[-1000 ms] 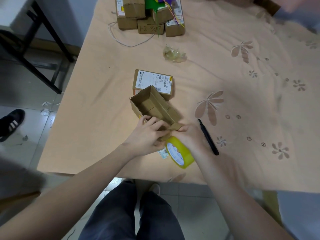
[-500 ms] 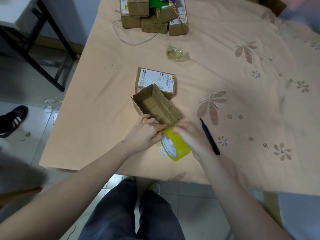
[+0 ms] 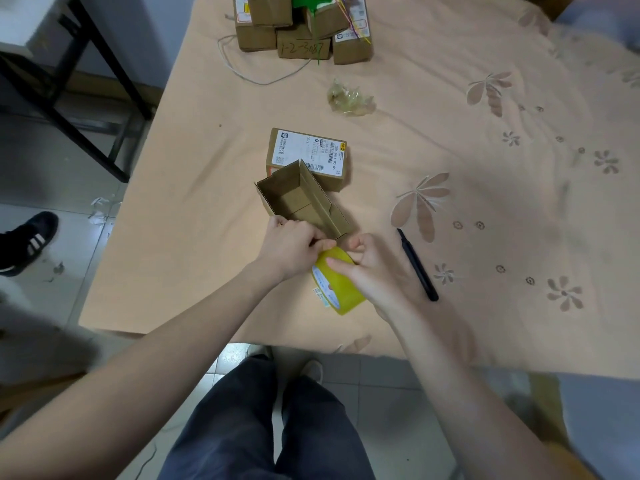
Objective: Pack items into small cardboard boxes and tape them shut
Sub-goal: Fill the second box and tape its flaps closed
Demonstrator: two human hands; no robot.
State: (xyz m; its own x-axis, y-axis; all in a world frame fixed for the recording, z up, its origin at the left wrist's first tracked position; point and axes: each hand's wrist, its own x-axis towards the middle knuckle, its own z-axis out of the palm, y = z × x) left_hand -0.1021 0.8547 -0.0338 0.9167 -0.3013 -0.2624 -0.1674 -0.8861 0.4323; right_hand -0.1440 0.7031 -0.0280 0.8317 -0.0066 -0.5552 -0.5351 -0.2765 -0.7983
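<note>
A small open cardboard box (image 3: 301,200) lies tipped on the peach tablecloth, its empty inside facing me. Behind it stands a closed box with a white shipping label (image 3: 308,152). A yellow tape roll (image 3: 337,280) sits just below the open box. My right hand (image 3: 372,271) grips the roll, thumb across its top. My left hand (image 3: 292,245) rests at the open box's near end, its fingers curled and pinching at the roll's top edge; the tape end itself is too small to make out.
A black pen (image 3: 417,265) lies right of my right hand. Crumpled clear tape (image 3: 349,98) sits farther back. Several stacked boxes (image 3: 301,27) and a white cable (image 3: 263,69) are at the far edge. The table's near edge (image 3: 207,336) is close to my wrists.
My right hand has slid back off the open box's near end and now holds the tape roll lower. My left hand stayed at the box's near end.
</note>
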